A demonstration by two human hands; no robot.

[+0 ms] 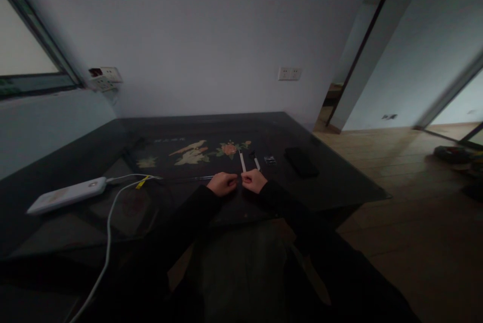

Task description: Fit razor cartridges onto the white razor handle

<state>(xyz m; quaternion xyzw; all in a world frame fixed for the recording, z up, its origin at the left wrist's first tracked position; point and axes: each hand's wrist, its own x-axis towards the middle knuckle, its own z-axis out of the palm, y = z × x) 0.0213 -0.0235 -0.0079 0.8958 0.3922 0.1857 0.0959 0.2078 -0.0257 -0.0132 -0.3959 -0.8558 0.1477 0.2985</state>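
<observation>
My left hand (pixel 223 184) rests over the front of the dark glossy table (pixel 317 197), its fingers curled closed. Just beside it, my right hand (pixel 254 181) is closed too, thumb side facing the left one with a narrow gap between them. Whatever either hand pinches, if anything, is too small or hidden to make out. Right beyond the right hand lie a slim white stick (pixel 242 161) and a short white-handled tool with a dark head (pixel 257 163). A small clear packet (pixel 269 160) with dark bits is to their right.
A black oblong case (pixel 301 162) lies on the table's right side. To the left is a white power bank-like device (pixel 68 195) with a white cable (pixel 110 222) hanging over the front edge and a yellow tag (pixel 142 182). A wall with sockets (pixel 290 74) stands behind.
</observation>
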